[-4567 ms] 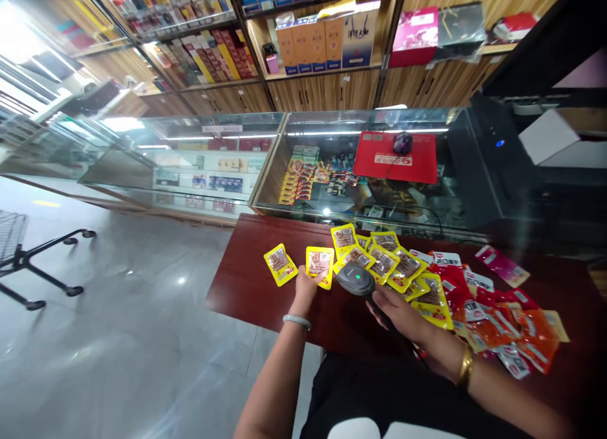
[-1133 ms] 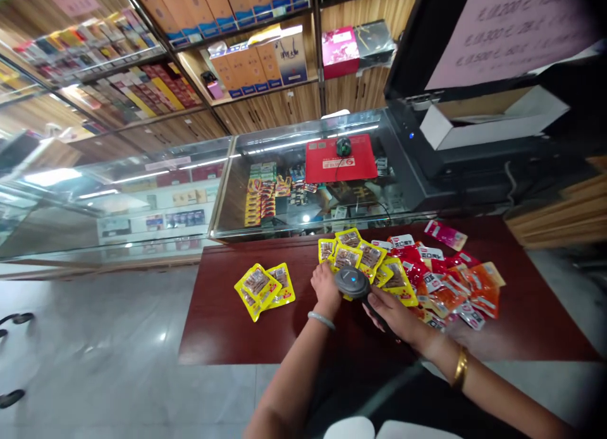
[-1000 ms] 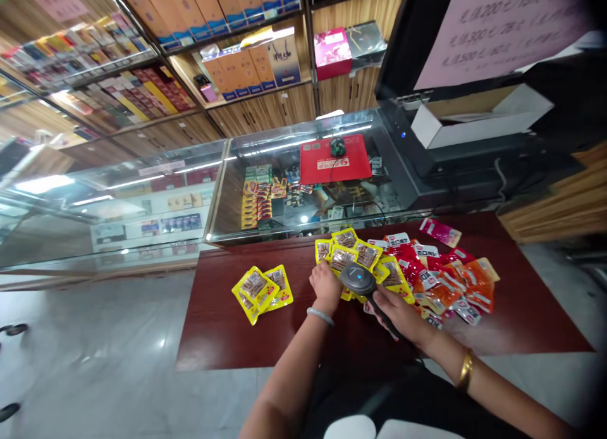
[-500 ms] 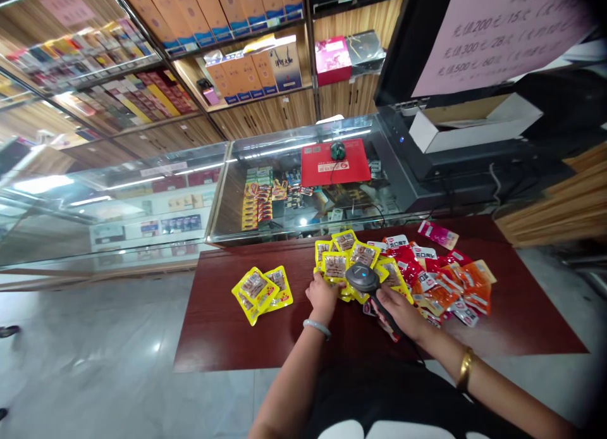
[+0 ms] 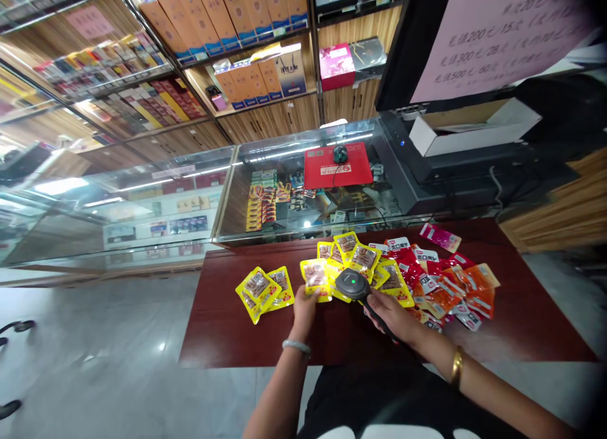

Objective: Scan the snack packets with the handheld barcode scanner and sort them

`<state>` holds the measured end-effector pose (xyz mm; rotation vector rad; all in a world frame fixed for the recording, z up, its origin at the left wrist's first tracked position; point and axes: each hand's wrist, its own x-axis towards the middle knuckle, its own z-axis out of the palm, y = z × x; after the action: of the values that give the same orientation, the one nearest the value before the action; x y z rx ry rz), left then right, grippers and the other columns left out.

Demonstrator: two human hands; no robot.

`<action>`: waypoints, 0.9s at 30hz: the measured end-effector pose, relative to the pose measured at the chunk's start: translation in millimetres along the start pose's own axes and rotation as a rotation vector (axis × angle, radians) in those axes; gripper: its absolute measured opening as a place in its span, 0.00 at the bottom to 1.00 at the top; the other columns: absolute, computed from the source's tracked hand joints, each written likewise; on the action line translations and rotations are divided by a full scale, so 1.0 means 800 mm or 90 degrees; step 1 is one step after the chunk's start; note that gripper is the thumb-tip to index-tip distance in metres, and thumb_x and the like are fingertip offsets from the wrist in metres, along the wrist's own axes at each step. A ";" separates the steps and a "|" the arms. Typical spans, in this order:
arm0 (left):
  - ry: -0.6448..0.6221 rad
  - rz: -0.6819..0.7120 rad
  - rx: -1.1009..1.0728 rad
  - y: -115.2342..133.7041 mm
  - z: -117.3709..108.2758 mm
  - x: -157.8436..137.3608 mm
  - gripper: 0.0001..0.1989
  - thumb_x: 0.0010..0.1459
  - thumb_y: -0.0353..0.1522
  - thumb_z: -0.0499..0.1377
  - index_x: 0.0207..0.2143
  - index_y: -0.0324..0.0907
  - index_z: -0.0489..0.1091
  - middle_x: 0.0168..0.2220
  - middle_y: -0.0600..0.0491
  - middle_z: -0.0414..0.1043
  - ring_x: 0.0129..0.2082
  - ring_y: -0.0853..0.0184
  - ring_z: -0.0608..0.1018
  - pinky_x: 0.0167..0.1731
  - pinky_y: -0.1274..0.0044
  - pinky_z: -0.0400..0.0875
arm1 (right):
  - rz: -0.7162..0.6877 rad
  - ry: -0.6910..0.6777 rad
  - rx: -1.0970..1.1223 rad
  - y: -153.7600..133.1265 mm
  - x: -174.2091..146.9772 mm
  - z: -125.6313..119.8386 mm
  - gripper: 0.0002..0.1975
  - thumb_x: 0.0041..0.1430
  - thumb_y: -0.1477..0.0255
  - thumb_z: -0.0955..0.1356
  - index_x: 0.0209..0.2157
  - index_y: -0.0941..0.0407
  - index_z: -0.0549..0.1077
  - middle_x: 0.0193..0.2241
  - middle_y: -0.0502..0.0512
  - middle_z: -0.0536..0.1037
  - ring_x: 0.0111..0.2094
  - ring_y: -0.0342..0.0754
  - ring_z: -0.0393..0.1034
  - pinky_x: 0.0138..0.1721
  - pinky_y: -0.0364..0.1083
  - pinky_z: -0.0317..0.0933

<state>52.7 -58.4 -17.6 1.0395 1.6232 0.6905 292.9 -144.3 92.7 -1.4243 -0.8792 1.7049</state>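
My left hand (image 5: 305,309) is closed on the lower edge of a yellow snack packet (image 5: 315,274) with a clear window. In my right hand (image 5: 389,314) is the handle of a dark barcode scanner (image 5: 353,284), a green light showing on its head. The scanner's head is just right of the held packet, over a pile of yellow snack packets (image 5: 364,257). Farther left on the brown tabletop (image 5: 213,325) lies a small group of yellow packets (image 5: 258,290). Red and orange snack packets (image 5: 441,284) are heaped to the right.
Behind the tabletop stands a glass display counter (image 5: 227,217) with a red mat (image 5: 315,173) and a computer mouse (image 5: 340,153) on it. At the right are a monitor (image 5: 398,53) and an open white box (image 5: 455,138). A purple packet (image 5: 441,237) lies near the back edge.
My left hand has moved left, drawing a yellow packet away from the pile. The scanner has shifted slightly left, and its light has turned from blue to green.
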 end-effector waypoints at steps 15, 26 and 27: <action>-0.135 0.059 0.344 0.063 0.076 -0.004 0.12 0.58 0.37 0.59 0.42 0.40 0.74 0.40 0.45 0.79 0.39 0.62 0.79 0.38 0.76 0.69 | 0.016 0.043 0.008 0.008 -0.017 -0.017 0.28 0.58 0.40 0.62 0.34 0.53 0.66 0.21 0.43 0.65 0.16 0.40 0.58 0.17 0.41 0.53; -0.128 0.051 0.397 0.081 0.112 -0.002 0.14 0.59 0.42 0.59 0.27 0.43 0.67 0.26 0.52 0.73 0.28 0.65 0.75 0.30 0.77 0.62 | -0.001 0.091 0.023 0.019 -0.032 -0.032 0.28 0.59 0.40 0.60 0.29 0.53 0.62 0.16 0.42 0.64 0.13 0.40 0.56 0.17 0.41 0.52; -0.110 0.085 0.419 0.086 0.114 -0.003 0.13 0.58 0.43 0.59 0.29 0.44 0.68 0.28 0.51 0.73 0.30 0.63 0.76 0.33 0.76 0.63 | 0.000 0.092 0.027 0.020 -0.033 -0.033 0.28 0.59 0.40 0.60 0.28 0.53 0.62 0.16 0.42 0.64 0.14 0.40 0.56 0.17 0.42 0.52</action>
<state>159.6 -34.8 15.0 1.6400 1.6725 0.1266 320.4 -173.8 87.2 -1.4977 -0.7596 1.5902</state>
